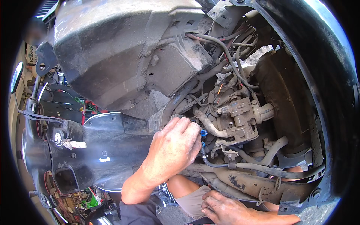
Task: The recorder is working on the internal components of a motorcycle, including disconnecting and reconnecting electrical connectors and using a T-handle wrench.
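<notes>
My left hand (170,144) reaches over the exposed engine bay of a scooter. Its fingers are closed in a pinch, and what lies between them is hidden. Just right of the fingertips sits a small blue fitting (203,133), next to a thin black hose (210,163) that curves away to the right. Beyond it is a dusty metal engine part (243,120) with a bent grey pipe (212,125). My right hand (228,210) lies on beige cloth (195,204) over a knee, its fingers apart and nothing in them.
A large dusty plastic housing (112,48) hangs at upper left. Loose cables (225,48) cross the top of the bay. A dark curved body panel (333,75) bounds the right. A thick frame tube (243,182) runs along the front. The front cowl with a key (73,144) stands at left.
</notes>
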Demonstrator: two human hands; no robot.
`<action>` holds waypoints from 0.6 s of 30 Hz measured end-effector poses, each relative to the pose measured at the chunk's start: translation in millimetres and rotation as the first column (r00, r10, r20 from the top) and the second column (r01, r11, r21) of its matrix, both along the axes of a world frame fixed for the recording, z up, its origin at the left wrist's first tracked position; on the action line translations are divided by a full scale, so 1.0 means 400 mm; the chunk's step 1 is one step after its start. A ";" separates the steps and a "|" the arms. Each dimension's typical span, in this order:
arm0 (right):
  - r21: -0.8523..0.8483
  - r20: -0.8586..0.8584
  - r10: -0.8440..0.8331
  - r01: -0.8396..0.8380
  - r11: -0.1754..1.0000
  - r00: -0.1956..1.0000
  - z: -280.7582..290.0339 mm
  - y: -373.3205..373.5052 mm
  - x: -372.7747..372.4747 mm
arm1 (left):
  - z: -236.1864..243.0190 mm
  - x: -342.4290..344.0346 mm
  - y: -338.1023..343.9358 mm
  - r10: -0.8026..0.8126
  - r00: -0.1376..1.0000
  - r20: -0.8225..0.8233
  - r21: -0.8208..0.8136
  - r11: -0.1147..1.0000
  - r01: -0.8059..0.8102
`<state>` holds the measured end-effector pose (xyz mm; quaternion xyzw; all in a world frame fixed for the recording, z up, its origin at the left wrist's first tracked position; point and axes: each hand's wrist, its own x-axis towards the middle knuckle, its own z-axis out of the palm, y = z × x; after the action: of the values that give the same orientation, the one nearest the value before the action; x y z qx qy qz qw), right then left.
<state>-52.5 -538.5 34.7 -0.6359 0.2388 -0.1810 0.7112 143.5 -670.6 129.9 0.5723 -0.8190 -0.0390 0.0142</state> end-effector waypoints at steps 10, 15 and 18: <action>-0.014 0.022 -0.002 0.002 1.000 1.000 -0.001 0.000 -0.001 | 0.001 -0.003 -0.001 -0.026 0.999 0.041 0.011 1.000 0.026; -0.017 0.003 0.000 0.000 1.000 1.000 -0.001 0.002 -0.001 | 0.006 -0.018 -0.005 -0.069 0.989 0.128 0.014 0.998 0.067; -0.025 0.002 -0.001 0.001 1.000 1.000 -0.002 0.001 -0.002 | 0.007 -0.024 -0.008 -0.086 0.984 0.157 0.032 0.996 0.082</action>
<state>-53.2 -538.2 33.8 -0.6443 0.2362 -0.1849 0.7035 133.8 -673.8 132.7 0.5385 -0.8405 -0.0043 -0.0599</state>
